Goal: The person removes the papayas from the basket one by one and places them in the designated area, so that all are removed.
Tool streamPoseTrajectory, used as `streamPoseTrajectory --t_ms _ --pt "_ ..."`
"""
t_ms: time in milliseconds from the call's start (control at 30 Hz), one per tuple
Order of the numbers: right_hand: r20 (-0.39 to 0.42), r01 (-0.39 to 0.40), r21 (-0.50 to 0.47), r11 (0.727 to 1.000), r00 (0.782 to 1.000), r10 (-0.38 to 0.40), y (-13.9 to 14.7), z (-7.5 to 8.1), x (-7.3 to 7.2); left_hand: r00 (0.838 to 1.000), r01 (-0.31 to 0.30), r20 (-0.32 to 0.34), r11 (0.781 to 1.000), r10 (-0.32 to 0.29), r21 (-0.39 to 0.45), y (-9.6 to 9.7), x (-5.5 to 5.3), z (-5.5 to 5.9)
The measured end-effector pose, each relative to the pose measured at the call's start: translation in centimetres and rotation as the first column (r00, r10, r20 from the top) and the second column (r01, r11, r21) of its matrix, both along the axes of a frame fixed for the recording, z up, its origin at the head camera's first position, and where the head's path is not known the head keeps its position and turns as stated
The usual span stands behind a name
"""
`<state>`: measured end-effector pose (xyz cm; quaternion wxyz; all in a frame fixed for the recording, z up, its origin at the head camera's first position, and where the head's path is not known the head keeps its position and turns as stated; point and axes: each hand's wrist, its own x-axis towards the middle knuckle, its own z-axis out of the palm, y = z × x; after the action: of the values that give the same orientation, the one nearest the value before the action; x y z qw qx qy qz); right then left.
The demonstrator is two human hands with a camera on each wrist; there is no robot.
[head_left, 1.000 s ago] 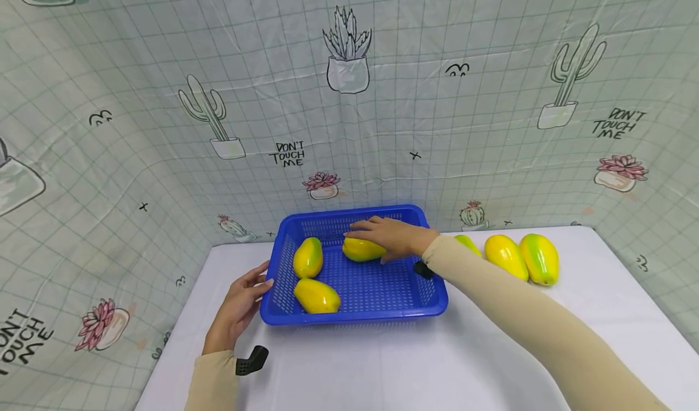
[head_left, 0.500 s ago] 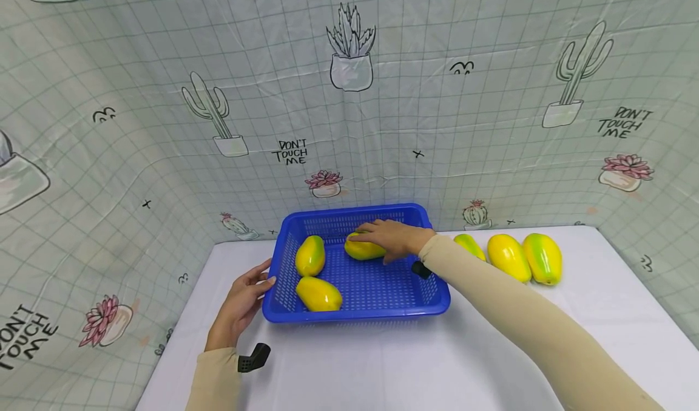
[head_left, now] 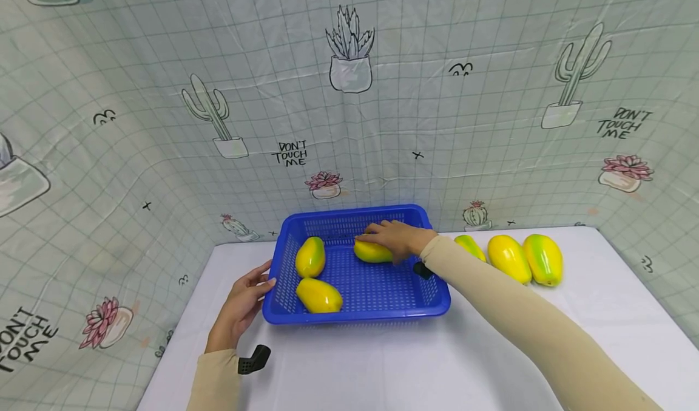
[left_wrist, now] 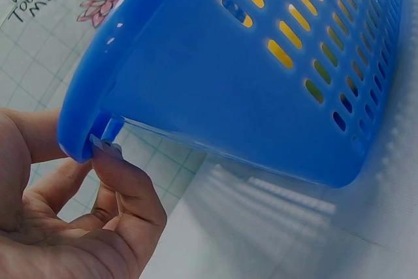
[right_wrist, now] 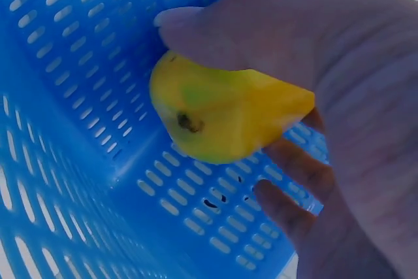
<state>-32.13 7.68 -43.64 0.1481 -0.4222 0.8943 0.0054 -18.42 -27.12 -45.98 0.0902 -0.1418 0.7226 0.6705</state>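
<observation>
A blue perforated plastic basket point(head_left: 360, 317) stands on the table. My left hand point(head_left: 243, 302) pinches its left rim; in the left wrist view the thumb point(left_wrist: 127, 184) lies against the rim's edge. Inside the basket's back part, my right hand point(head_left: 397, 239) grips a yellow-green papaya point(head_left: 371, 251) lying on its side. The right wrist view has the thumb point(right_wrist: 215, 37) along one side of that papaya point(right_wrist: 222, 112) and fingers on the other. Two more papayas, one upright-leaning point(head_left: 310, 257) and one lying crosswise point(head_left: 319, 295), rest at the basket's left side.
On the white-covered table point(head_left: 349, 374), right of the basket, lie three more papayas; the nearest one point(head_left: 469, 247) is partly hidden by the right sleeve point(head_left: 508, 308). A patterned cloth point(head_left: 382, 125) hangs behind and on both sides of the table.
The right hand and the papaya under it have shifted slightly right along the back of the basket. The left hand keeps its hold on the rim.
</observation>
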Motion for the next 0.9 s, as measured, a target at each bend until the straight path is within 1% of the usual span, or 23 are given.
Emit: streamPoseTrajectory --t_ms 133,300,500,667,900 --pt "0.02 0.034 0.037 0.999 0.999 -0.034 0.28 0.29 0.26 1.0 -0.003 0.002 1.0 0.003 -0.005 0.06 0.08 0.01" --pt "0.039 0.035 0.053 0.998 0.999 -0.037 0.5 0.56 0.31 1.0 -0.007 0.007 1.0 0.007 -0.01 0.12 0.12 0.12" --pt "0.047 0.046 0.049 0.998 0.998 -0.048 0.4 0.52 0.23 1.0 -0.011 0.011 1.0 0.011 -0.014 0.16 0.12 0.19" --pt "0.091 0.069 0.029 0.997 0.993 -0.072 0.15 0.46 0.52 1.0 -0.01 0.01 1.0 0.01 -0.01 0.15 0.13 0.12" --pt "0.082 0.032 0.047 0.998 0.996 -0.036 -0.18 0.48 0.85 1.0 -0.005 0.005 1.0 0.005 -0.004 0.13 0.1 0.12"
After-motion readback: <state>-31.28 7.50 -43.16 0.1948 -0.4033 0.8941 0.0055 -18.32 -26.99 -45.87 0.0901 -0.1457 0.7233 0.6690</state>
